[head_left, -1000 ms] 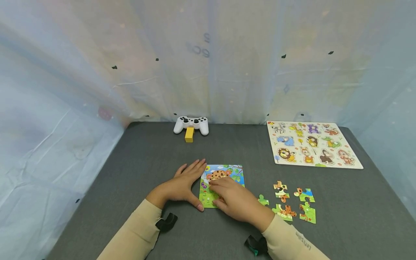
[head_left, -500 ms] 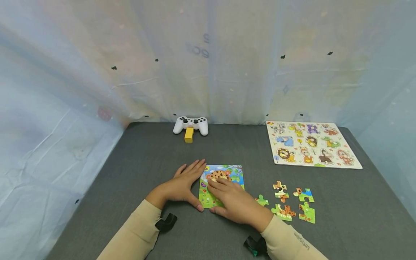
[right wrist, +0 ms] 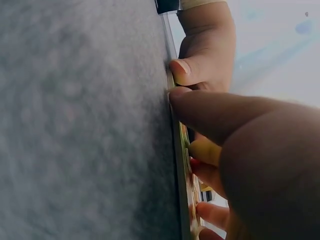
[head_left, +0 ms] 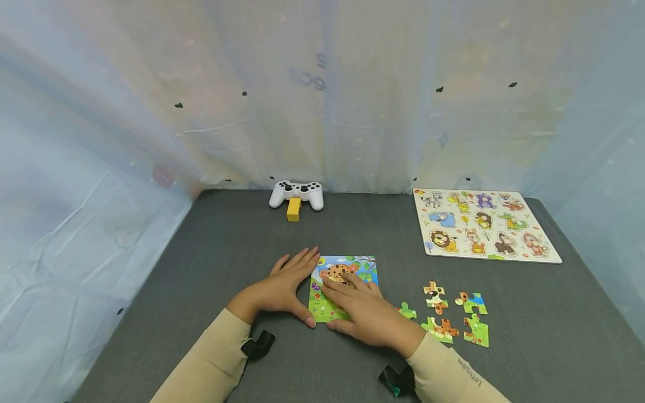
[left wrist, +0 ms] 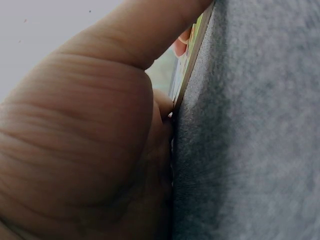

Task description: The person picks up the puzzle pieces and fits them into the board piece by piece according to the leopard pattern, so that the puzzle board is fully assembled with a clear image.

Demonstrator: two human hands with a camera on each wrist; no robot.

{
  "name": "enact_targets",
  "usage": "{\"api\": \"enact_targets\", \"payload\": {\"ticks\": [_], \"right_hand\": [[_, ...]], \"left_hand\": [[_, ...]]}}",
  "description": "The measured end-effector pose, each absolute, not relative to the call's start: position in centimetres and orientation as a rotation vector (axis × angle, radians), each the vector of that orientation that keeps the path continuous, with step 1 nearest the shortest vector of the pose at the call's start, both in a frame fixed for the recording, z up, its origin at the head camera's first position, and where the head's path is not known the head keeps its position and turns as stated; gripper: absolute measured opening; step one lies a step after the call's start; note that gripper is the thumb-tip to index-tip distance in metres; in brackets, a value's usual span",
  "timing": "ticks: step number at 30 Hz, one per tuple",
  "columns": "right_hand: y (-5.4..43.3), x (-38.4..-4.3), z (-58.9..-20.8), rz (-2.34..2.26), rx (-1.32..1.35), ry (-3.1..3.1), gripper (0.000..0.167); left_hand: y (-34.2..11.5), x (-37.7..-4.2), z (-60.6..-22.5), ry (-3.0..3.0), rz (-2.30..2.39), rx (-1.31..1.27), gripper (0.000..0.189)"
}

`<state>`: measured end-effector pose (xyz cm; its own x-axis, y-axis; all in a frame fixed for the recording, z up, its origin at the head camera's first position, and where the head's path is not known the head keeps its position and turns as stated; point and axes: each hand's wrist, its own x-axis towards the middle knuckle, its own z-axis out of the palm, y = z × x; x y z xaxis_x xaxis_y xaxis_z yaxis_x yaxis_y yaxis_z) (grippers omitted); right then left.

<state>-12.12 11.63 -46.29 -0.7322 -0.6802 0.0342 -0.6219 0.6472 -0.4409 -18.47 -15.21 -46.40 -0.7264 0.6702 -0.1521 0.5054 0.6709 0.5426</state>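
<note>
A small picture puzzle (head_left: 319, 307) with a spotted leopard on a blue and green scene lies flat on the dark table. My left hand (head_left: 282, 288) rests along its left side, fingers stretched out and the thumb at the near left corner. Over the right part of the puzzle my right hand (head_left: 370, 319) lies with its fingers spread on the picture, its thumb at the near edge. That hand hides much of the puzzle's lower right. Seen from the right wrist, the fingertips (right wrist: 212, 215) touch the puzzle's top face.
Several loose jigsaw pieces lie to the right, among them a giraffe piece (head_left: 475, 303) and a green corner piece (head_left: 477, 330). Farther back right is a white animal board (head_left: 468, 224). A white game controller (head_left: 307, 193) and a yellow block (head_left: 293, 210) stand at the back.
My right hand's fingers have gone from bent over the picture to spread out on it, and its thumb has drawn back to the near edge. My left hand keeps its place.
</note>
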Motion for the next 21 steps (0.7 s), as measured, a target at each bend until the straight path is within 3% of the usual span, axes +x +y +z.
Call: {"api": "enact_targets", "payload": {"ticks": [11, 21], "right_hand": [[13.1, -13.3, -46.5, -1.012, -1.107, 2.597, 0.066], [15.9, -13.7, -46.1, -1.533, -0.893, 2.406, 0.054]], "left_hand": [[-15.3, -18.5, -46.4, 2.546, 0.670, 0.921, 0.150], [-15.2, -18.5, -46.4, 2.540, 0.695, 0.918, 0.150]]}}
